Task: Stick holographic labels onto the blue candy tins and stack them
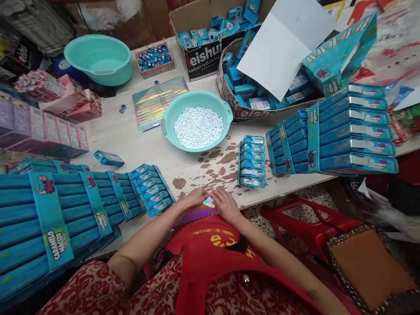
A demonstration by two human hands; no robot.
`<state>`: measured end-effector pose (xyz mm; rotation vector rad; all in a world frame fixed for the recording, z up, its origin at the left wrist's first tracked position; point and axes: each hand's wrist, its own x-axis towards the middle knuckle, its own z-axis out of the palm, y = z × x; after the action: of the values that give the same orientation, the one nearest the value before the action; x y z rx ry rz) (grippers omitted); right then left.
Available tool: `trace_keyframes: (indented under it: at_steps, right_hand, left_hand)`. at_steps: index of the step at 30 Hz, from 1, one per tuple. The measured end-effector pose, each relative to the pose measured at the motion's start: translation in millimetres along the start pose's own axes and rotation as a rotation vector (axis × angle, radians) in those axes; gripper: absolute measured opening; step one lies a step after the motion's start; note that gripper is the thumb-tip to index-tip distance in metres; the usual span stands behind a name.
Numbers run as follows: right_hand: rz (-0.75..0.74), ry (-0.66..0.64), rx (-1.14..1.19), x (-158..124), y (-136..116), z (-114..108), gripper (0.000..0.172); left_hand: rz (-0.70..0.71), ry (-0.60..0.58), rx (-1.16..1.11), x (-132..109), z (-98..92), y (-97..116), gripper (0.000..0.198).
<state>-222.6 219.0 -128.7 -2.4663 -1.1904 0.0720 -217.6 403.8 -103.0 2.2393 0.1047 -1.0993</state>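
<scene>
At the table's front edge, right before the red apron, lies a shiny holographic sheet (pixel 196 214) with purple and rainbow glints. The curled fingers of my left hand (pixel 197 197) pinch at its upper part. My right hand (pixel 226 205) rests over the same sheet from the other side, fingers bent and fingertips close to those of the left. What sits between the fingertips is too small to make out. Just ahead stands a turquoise basin (pixel 167 127) holding many small white candies (pixel 198 127). A block of small blue candy boxes (pixel 252 162) stands to the right.
Blue display boxes (pixel 92 201) are stacked at left, and more (pixel 351 131) at right. Behind are an oval turquoise tub (pixel 98 48), a box of round caps (pixel 154 60), striped holographic sheets (pixel 159 103) and cartons (pixel 203 59) of blue boxes. A red stool (pixel 298 223) stands at lower right.
</scene>
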Motion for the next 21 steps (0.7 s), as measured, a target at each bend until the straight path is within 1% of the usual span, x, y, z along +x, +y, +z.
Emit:
trace_keyframes:
  at_steps: [3, 5, 8, 10, 11, 13, 14, 15, 16, 18, 19, 21]
  right_hand:
    - [0.011, 0.025, -0.008, 0, 1, -8, 0.016]
    - [0.038, 0.002, -0.007, 4, 0, -16, 0.009]
    - [0.094, -0.050, 0.057, 8, 1, -36, 0.011]
    - [0.188, -0.056, 0.171, 8, 3, -55, 0.011]
    - [0.245, -0.050, 0.241, 8, 4, -65, 0.011]
    - [0.349, -0.031, 0.374, 8, 9, -83, 0.013]
    - [0.388, -0.020, 0.433, 8, 11, -91, 0.013]
    - [0.425, -0.006, 0.485, 9, 14, -98, 0.014]
    - [0.463, 0.012, 0.525, 9, 17, -103, 0.014]
    - [0.545, 0.065, 0.563, 12, 26, -109, 0.015]
    - [0.590, 0.103, 0.558, 13, 31, -110, 0.016]
    - [0.678, 0.211, 0.487, 17, 45, -109, 0.019]
  left_hand:
    - [0.006, 0.006, -0.011, 2, 0.5, -2, 0.024]
    - [-0.004, 0.020, -0.006, 3, -0.4, -2, 0.024]
    - [-0.043, 0.064, 0.009, 0, -4.2, 2, 0.024]
    - [-0.040, 0.136, -0.005, -5, -7.3, 7, 0.025]
    - [0.003, 0.189, -0.051, -8, -8.5, 11, 0.027]
    - [0.177, 0.260, -0.231, -13, -9.4, 23, 0.035]
    - [0.282, 0.252, -0.335, -13, -9.0, 29, 0.040]
    - [0.366, 0.204, -0.425, -12, -8.3, 36, 0.043]
    - [0.410, 0.132, -0.487, -10, -7.7, 43, 0.041]
    - [0.400, 0.008, -0.542, 0, -8.8, 56, 0.030]
    - [0.376, -0.023, -0.548, 7, -11.5, 63, 0.027]
    - [0.356, -0.032, -0.538, 21, -22.3, 78, 0.024]
